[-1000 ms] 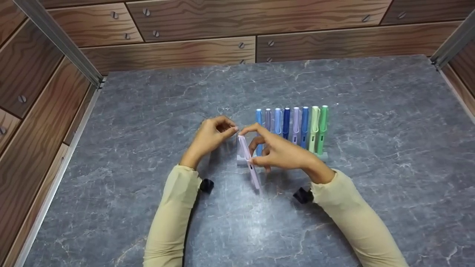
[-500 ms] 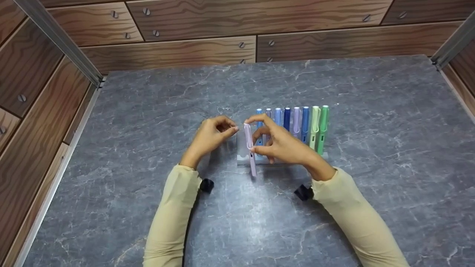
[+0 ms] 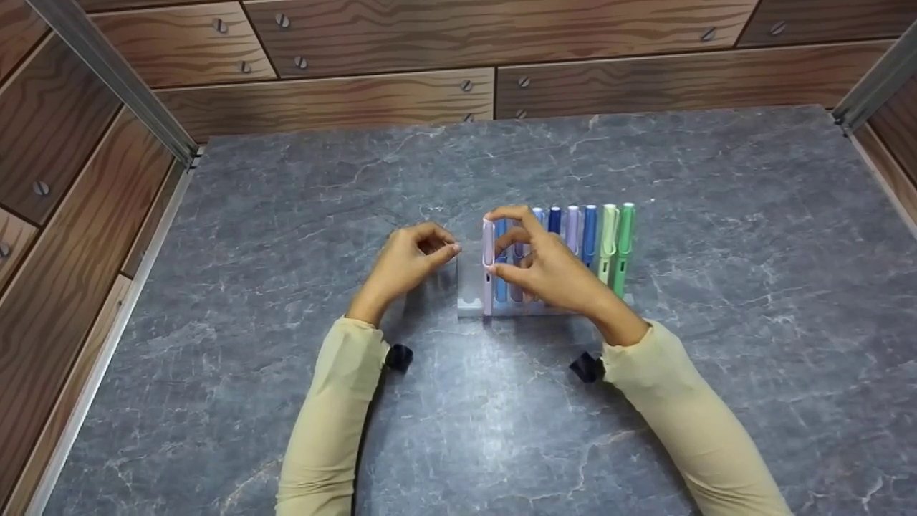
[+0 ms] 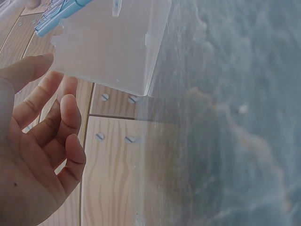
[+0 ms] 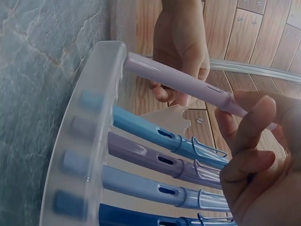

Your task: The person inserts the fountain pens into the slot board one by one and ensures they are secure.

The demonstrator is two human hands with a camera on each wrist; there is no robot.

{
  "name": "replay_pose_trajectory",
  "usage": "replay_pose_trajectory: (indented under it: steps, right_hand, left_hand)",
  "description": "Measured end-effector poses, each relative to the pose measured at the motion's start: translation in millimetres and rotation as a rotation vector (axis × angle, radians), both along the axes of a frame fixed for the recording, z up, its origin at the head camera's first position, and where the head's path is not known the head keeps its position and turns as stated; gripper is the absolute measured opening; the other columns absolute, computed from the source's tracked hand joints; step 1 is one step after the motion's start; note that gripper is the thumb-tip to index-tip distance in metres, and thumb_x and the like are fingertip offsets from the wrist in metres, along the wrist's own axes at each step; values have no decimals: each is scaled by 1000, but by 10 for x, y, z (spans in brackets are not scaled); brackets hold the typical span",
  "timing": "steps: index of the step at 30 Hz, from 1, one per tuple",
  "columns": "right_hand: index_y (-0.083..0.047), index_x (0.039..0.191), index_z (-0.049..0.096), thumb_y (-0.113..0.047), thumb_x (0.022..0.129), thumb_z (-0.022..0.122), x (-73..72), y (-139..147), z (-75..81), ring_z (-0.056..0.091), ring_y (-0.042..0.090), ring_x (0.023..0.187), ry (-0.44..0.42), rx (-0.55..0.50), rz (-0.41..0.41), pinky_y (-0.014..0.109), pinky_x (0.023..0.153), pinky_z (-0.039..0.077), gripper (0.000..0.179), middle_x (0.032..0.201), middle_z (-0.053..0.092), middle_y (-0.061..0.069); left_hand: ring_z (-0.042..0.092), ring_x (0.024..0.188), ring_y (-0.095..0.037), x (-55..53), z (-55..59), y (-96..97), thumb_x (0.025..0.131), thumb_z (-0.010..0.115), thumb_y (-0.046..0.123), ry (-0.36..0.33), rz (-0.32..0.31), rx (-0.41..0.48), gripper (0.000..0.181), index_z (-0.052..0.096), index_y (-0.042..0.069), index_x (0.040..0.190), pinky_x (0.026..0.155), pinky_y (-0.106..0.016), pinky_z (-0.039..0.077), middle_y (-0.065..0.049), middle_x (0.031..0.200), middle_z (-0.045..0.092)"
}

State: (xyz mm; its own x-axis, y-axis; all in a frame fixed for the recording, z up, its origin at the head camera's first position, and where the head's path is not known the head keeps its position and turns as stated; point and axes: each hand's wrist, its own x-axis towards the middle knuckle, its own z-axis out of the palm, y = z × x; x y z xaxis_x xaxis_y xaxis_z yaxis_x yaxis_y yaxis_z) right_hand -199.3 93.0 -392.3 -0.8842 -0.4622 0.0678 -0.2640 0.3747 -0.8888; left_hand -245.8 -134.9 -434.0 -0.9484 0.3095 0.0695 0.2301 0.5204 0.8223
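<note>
My right hand pinches a pale lilac pen near its clip, between thumb and fingers. The pen stands almost upright in the head view, at the left part of a translucent pen stand. In the right wrist view, the lower end of the lilac pen is at the stand's notched ledge, beside a light blue pen. My left hand holds the stand's left edge between thumb and index finger; the left wrist view shows the stand's panel at those fingertips.
Several capped pens stand in a row to the right, among them a dark blue one, a pale green one and a green one. The marbled grey tabletop is bordered by wood-patterned panels.
My right hand has carried the lilac pen up and slightly right in the head view, turning it from slanted to nearly upright at the stand. The left hand has stayed put.
</note>
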Motion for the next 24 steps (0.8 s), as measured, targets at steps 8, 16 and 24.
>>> replay_pose_trajectory:
  steps: [8,16,24]
  right_hand:
    - [-22,135,35,-7,90,65,-23,-32,-30,48,13,45,88,-28,-45,21,42,42,57,102,64,13]
    - [-21,134,37,-6,89,67,-35,-46,-89,45,9,45,159,-7,-85,21,44,42,56,99,66,13]
    - [-21,132,38,-3,86,69,-31,-63,-152,47,11,46,187,27,-100,20,43,42,58,99,67,15]
  left_hand:
    - [57,75,-14,-9,15,-2,89,69,26,2,5,-2,19,72,8,97,67,-25,45,-6,88,70]
    - [57,75,-14,-5,12,-1,89,69,25,3,-1,-4,19,71,7,97,67,-24,45,-7,88,70]
    - [57,74,-13,4,4,-3,89,70,25,6,1,-7,19,71,8,97,66,-24,45,-7,88,70]
